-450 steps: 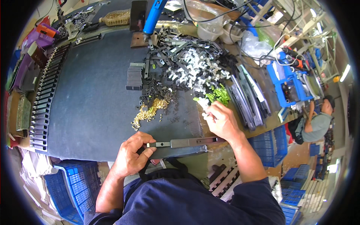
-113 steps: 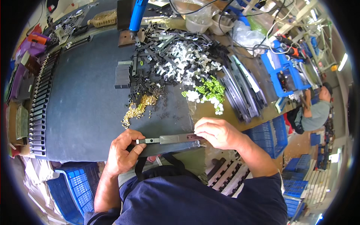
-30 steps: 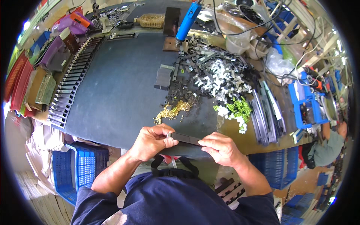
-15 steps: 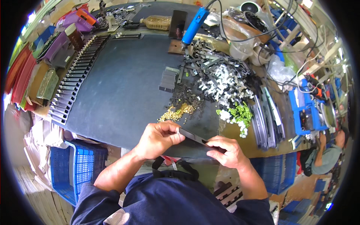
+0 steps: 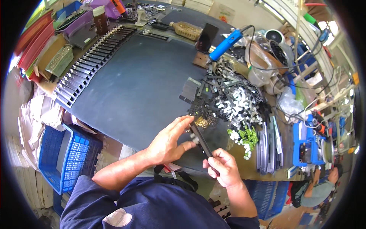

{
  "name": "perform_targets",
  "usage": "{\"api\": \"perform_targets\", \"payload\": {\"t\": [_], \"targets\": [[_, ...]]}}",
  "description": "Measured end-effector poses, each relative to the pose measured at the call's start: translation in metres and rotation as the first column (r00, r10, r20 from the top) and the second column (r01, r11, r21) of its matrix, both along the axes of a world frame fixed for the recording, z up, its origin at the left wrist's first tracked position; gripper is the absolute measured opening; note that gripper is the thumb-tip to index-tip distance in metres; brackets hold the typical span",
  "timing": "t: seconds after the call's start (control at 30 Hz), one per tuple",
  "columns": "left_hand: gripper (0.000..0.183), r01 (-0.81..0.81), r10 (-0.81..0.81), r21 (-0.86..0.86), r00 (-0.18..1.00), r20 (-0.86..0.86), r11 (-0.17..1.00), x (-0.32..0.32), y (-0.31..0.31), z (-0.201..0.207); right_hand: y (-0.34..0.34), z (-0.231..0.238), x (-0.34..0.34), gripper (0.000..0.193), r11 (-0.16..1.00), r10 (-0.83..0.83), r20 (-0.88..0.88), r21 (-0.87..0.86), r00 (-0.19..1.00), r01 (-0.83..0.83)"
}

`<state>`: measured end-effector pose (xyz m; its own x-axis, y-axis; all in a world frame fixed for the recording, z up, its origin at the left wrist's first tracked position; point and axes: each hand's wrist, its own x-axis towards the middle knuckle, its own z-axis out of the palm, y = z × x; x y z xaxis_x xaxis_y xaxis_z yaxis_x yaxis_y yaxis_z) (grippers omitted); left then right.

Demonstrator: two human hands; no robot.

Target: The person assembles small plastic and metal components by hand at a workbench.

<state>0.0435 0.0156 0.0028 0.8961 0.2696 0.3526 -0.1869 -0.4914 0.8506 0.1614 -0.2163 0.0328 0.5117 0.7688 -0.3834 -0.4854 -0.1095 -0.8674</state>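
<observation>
A long, narrow dark metal rail [image 5: 203, 144] slants in front of me, just over the table's near edge. My right hand [image 5: 225, 168] is closed around its lower end, thumb on top. My left hand [image 5: 169, 141] is at the upper end, fingers stretched out and thumb spread away from them. Its fingertips touch or nearly touch the rail's tip. A small, blurred whitish-grey part [image 5: 195, 138] shows on the rail's left side by my left thumb. Past the hands lie small gold pieces [image 5: 203, 122], and a stack of flat grey rails [image 5: 190, 91] lies beyond.
A heap of white clips [image 5: 240, 105] and green pieces [image 5: 248, 138] lies to the right. Long strips [image 5: 270, 147] lie beside it. A blue electric screwdriver [image 5: 225, 44] hangs on its cable. Rails stand in a row [image 5: 89, 63] at left. Blue crates [image 5: 57, 168] flank me; another person [image 5: 318, 191] is at right.
The rail has swung from nearly crosswise to a steeper slant. My left hand has unfolded from a pinch to stretched fingers. The whole view has turned and shifted.
</observation>
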Motion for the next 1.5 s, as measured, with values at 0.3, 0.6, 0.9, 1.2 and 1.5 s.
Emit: {"api": "perform_targets", "payload": {"t": [0.3, 0.6, 0.9, 1.2, 1.5], "targets": [[0.059, -0.179, 0.184, 0.343, 0.983, 0.017, 0.922, 0.016, 0.055, 0.001, 0.007, -0.005, 0.010, 0.024, 0.933, -0.355, -0.008, 0.067, 0.935, 0.355], [0.023, -0.010, 0.061, 0.584, 0.996, -0.067, 0.812, 0.100, 0.109, -0.008, 0.011, -0.001, -0.014, 0.027, 0.896, -0.217, 0.046, 0.405, 0.975, 0.180], [0.012, -0.086, 0.060, 0.504, 0.996, 0.068, 0.859, 0.086, 0.104, 0.006, -0.001, -0.010, -0.015, 0.020, 0.939, -0.269, 0.122, 0.254, 0.956, 0.232], [0.024, 0.357, -0.385, -0.160, 0.896, -0.220, 0.920, 0.006, 0.009, 0.038, 0.022, 0.002, -0.012, 0.020, 0.997, 0.050, 0.605, -0.078, 0.795, -0.004], [0.039, 0.328, -0.315, 0.374, 0.944, -0.098, 0.868, -0.036, -0.020, 0.008, 0.001, -0.013, -0.038, 0.028, 0.986, 0.147, 0.339, -0.123, 0.929, -0.111]]}}
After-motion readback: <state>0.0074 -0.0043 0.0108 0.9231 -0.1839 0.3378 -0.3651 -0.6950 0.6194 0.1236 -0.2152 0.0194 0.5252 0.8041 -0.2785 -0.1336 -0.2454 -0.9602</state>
